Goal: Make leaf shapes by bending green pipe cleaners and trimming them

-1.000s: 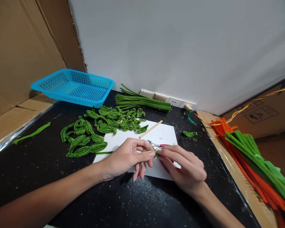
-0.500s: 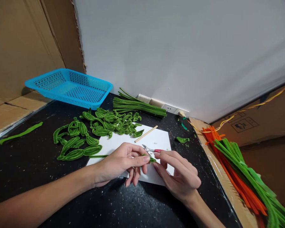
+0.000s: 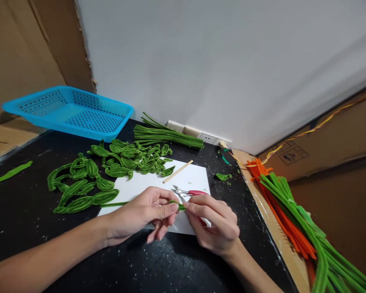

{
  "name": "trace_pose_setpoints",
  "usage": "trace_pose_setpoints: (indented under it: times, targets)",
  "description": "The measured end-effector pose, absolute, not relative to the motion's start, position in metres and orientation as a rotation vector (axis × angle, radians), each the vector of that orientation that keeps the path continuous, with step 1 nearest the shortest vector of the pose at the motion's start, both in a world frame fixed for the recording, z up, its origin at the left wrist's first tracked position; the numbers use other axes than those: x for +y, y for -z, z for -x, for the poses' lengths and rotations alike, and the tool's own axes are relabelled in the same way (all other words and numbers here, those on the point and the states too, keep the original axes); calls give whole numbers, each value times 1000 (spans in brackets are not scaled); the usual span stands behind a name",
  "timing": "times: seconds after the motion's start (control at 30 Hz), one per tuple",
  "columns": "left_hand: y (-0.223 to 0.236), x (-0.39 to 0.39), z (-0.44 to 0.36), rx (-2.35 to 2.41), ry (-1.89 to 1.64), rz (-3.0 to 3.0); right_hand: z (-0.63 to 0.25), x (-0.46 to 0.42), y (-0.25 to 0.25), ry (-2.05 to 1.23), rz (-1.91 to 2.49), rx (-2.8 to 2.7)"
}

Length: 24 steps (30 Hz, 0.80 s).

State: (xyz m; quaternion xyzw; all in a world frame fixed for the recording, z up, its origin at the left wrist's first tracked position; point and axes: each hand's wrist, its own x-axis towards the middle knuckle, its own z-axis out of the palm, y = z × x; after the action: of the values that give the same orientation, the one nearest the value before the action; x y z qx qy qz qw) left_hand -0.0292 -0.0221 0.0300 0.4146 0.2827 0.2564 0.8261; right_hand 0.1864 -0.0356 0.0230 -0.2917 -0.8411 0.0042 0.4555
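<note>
Between thumb and fingers, my left hand (image 3: 149, 211) pinches a green pipe cleaner (image 3: 114, 204), whose long tail sticks out to the left behind the wrist. My right hand (image 3: 215, 219) has thumb and forefinger closed on the other end, which is bent into a small loop between the hands. Cutting pliers (image 3: 198, 192) with red handles lie on a white sheet (image 3: 198, 173) just behind the right hand, which partly hides them. A thin wooden stick (image 3: 178, 171) rests on the sheet. Several leaf shapes (image 3: 103, 197) of coiled green pipe cleaner are heaped to the left and behind.
A blue basket (image 3: 76, 133) stands at the back left. A bundle of green pipe cleaners (image 3: 167, 138) lies by the wall sockets (image 3: 207, 139). One leaf shape (image 3: 223, 177) is apart on the right. Orange strips (image 3: 280, 215) and lighter green strips (image 3: 308, 228) lie on cardboard.
The whole view has shifted, so things sit further left. The right fingers have closed on the pipe cleaner's end, and a bent loop now shows between the hands.
</note>
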Motion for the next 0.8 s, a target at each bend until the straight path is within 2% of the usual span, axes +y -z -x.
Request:
trace_pose_setpoints:
  times: [0.2,0.37,0.43,0.67,0.8]
  targets:
    - [-29,-31,25,674,-567,-832,-181,-36,-22,-30,764,-1984]
    - [-22,-31,24,617,-548,-824,-173,-36,-24,-407,788,-1848]
    - [-20,-30,23,631,-560,-813,-172,-36,-25,-442,796,-1833]
    - [-13,-29,16,637,-645,-863,-177,-35,-18,30,732,-2052]
    - [-15,-29,16,623,-677,-897,-175,-37,-20,32,737,-2009]
